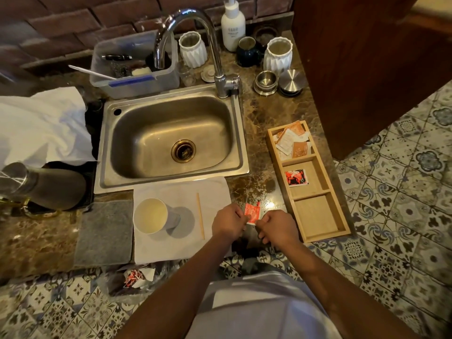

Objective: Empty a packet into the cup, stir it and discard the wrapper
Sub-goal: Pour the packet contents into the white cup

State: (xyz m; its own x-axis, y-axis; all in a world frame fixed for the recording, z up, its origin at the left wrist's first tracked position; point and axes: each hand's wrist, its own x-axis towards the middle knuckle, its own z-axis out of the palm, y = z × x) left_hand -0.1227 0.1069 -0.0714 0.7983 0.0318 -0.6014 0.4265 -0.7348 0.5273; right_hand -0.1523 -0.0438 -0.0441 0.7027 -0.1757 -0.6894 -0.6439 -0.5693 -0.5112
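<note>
A small red packet (252, 213) is held above the counter's front edge, pinched between both hands. My left hand (228, 222) grips its left side and my right hand (277, 228) grips its lower right corner. A white paper cup (151, 216) stands upright on a white napkin (210, 189) to the left of the hands; its inside looks pale. A thin wooden stir stick (200, 216) lies on the napkin between the cup and my left hand. A bin with a clear liner (115, 285) sits on the floor below the counter, with crumpled red-and-white wrappers (135, 277) in it.
A wooden three-part tray (325, 223) lies right of the hands, with several packets (292, 141) in its far compartment and one red packet (295, 177) in the middle. A steel sink (171, 140) and tap (195, 45) are behind. A grey cloth (105, 233) lies left of the napkin.
</note>
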